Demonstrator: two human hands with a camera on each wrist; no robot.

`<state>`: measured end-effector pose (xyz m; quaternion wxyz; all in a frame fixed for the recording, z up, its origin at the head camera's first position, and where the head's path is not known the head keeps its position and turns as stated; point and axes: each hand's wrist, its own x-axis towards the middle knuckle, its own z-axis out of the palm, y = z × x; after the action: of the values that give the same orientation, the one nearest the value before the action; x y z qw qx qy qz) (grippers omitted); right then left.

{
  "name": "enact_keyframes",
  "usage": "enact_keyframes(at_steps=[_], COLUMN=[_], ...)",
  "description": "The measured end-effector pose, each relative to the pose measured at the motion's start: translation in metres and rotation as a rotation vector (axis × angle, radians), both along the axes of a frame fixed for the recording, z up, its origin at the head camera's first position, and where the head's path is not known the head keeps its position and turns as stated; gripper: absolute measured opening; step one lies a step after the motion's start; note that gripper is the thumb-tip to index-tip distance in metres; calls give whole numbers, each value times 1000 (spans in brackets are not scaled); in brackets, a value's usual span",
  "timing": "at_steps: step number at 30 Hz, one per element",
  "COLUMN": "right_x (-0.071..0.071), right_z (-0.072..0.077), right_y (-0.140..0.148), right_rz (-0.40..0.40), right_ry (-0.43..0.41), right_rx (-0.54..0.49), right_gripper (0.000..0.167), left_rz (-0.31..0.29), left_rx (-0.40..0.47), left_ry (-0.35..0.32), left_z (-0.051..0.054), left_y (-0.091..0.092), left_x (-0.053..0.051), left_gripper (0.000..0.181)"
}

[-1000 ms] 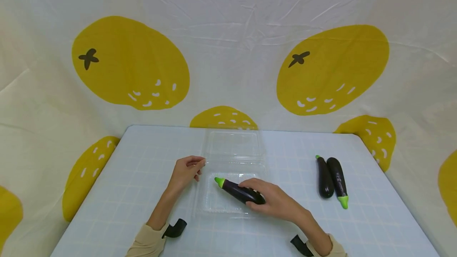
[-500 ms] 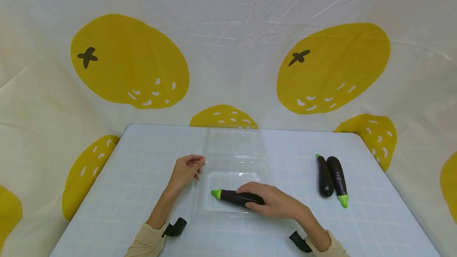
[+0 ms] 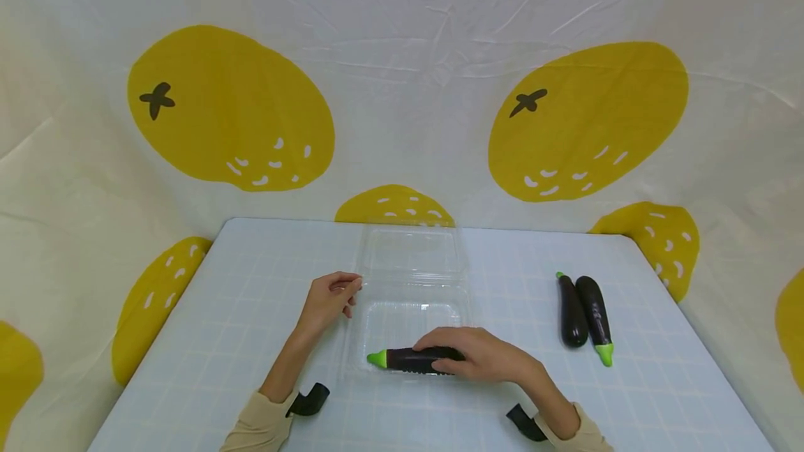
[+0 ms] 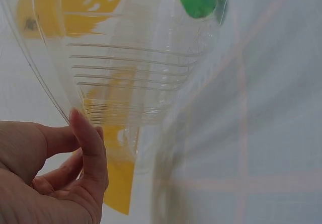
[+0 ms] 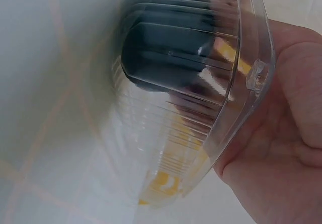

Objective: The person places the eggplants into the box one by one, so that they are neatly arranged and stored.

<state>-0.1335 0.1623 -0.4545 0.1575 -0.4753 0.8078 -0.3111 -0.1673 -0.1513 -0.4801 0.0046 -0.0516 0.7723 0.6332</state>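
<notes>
Left hand (image 3: pixel 326 302): pinches clear hinged clamshell (image 3: pixel 389 326) at left edge, apparently steadying it | Right hand (image 3: pixel 486 354): grips eggplant (image 3: pixel 408 360) inside, along near wall, seemingly aligned to fit

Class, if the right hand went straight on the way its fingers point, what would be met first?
The eggplant in the right hand would probably touch the clear container's left wall first, green tip leading, though depth is hard to judge.

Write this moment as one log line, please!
right fingers: hold eggplant inside clear box; left fingers: pinch box rim; lid: open; two eggplants: on table, right of box
</notes>
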Motion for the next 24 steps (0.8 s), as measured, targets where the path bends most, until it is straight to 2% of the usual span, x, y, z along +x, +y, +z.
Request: enact_keyframes(at_steps=[5, 14, 24], right_x=[1, 5, 10], right_z=[-1, 4, 9], right_y=[0, 7, 22], right_rz=[1, -106, -241], right_ry=[-33, -66, 38], right_rx=[-18, -64, -148], right_gripper=[30, 31, 29], left_rz=[11, 16, 18], left_rx=[-18, -15, -39], left_ry=[-7, -21, -28], left_z=[3, 1, 3], left_y=[1, 1, 1], left_x=[2, 1, 2], left_gripper=[24, 24, 25])
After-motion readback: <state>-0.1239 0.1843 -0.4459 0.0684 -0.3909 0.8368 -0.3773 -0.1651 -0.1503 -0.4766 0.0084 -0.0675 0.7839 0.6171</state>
